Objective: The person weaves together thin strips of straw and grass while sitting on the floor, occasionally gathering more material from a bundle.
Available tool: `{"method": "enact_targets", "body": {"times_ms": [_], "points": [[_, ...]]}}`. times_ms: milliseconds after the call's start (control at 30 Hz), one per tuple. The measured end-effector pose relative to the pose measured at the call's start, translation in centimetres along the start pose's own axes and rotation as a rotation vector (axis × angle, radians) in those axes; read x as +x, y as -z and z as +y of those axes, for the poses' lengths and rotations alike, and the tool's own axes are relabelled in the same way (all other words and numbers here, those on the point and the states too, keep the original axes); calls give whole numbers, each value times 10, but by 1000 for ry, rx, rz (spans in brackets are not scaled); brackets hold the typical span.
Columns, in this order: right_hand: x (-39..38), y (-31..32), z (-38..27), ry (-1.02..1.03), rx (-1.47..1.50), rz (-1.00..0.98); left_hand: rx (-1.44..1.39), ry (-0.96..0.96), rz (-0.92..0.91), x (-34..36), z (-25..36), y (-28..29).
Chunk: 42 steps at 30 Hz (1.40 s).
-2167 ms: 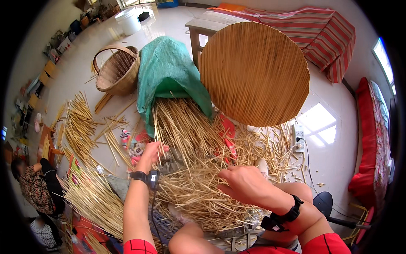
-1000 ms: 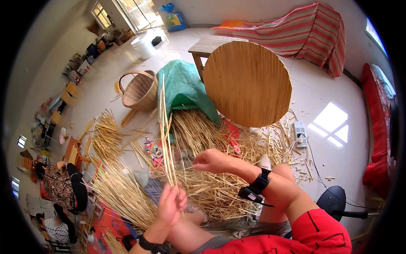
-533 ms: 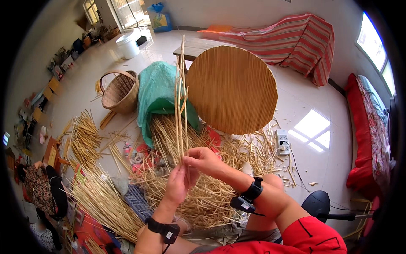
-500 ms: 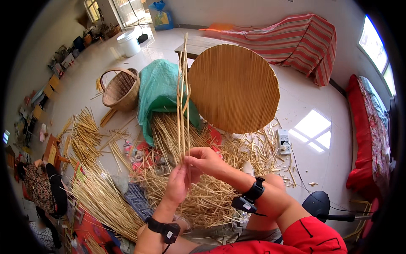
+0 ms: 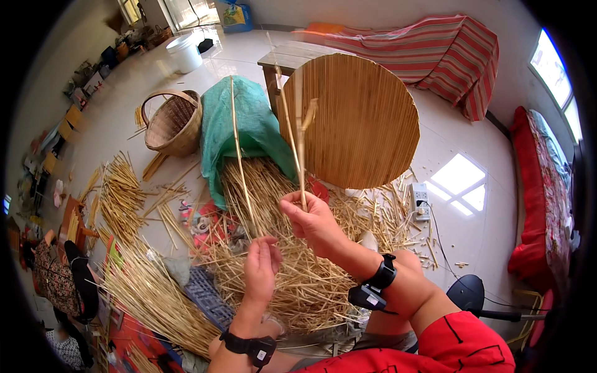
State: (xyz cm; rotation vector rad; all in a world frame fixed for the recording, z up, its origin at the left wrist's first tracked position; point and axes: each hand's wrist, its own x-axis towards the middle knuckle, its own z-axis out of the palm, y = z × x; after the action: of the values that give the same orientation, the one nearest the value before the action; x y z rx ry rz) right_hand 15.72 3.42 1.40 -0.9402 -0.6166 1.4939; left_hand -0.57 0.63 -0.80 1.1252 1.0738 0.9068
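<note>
Between the fingers of my left hand (image 5: 261,267) is the lower end of one long, thin straw stalk (image 5: 239,149), which stands nearly upright. My right hand (image 5: 315,227) pinches several stalks (image 5: 301,155) by their lower ends; their tops fan apart and are partly blurred. The two hands are apart, the right a little higher. Beneath them spreads a heap of loose cut straw (image 5: 305,292). Just beyond, a bundle of stalks (image 5: 252,186) sticks out of a green sack (image 5: 233,109). A round flat panel of straw-coloured strips (image 5: 357,121) stands behind my right hand's stalks.
Long stalks (image 5: 152,298) lie at the left, with a shorter pile (image 5: 121,196) beyond. A wicker basket (image 5: 177,127), white bucket (image 5: 185,53) and wooden bench (image 5: 289,59) stand farther back. A power strip (image 5: 420,202) with a cable lies on the right. Another person (image 5: 59,273) is at far left.
My hands have moved apart from being together. One stalk is now in the left hand, away from the others, which went right with the right hand.
</note>
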Motion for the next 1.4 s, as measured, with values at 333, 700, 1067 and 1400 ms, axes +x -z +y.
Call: {"method": "enact_targets", "body": {"times_ms": [333,700,1067,1400], "points": [[-5,1,2,3,-242,-50,476,-214,5,-10,-3,-8],[-19,-1,14,157,-332,-84,361,-247,59,-12,7,-9],[-18,3,19,166,-292,-109,316,-226,-3,-12,8,-10],[-11,6,-1,228,-199,82,379,-180,-57,-15,6,-13]]}}
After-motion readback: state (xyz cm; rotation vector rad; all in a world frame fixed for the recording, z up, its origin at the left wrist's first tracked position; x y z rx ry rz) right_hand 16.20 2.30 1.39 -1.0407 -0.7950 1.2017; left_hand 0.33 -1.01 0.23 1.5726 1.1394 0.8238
